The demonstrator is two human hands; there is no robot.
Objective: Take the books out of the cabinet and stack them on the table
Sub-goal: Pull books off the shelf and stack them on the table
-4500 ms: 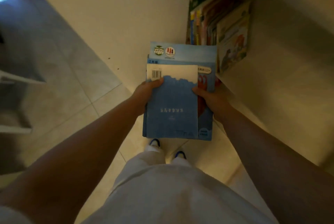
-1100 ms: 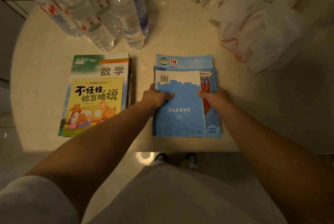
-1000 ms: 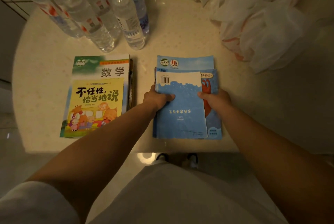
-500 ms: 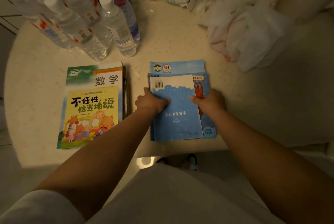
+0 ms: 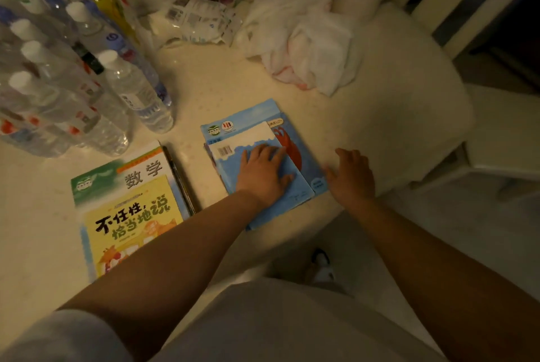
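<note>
Overhead, a dim kitchen table, read from left to right.
Bottles: a cluster of clear water bottles (image 5: 87, 98) stands upright at the far left of the pale table (image 5: 394, 128), most with white caps.
Left stack: a yellow picture book (image 5: 131, 230) lies on top of a green maths textbook (image 5: 117, 177), flat on the table just in front of the bottles; the left forearm crosses over its near corner.
Blue stack: several blue books (image 5: 254, 139) lie flat near the table's front edge, apart from the left stack, the top one showing a barcode.
Left hand: the left hand (image 5: 264, 176) rests palm-down on the top blue book, fingers straight and close together.
Right hand: the right hand (image 5: 352, 179) sits just beside the blue stack's right edge over the bare table, fingers loosely spread and holding nothing; whether it touches the surface cannot be told.
Behind: a crumpled white plastic bag (image 5: 306, 40) lies at the back of the table.
</note>
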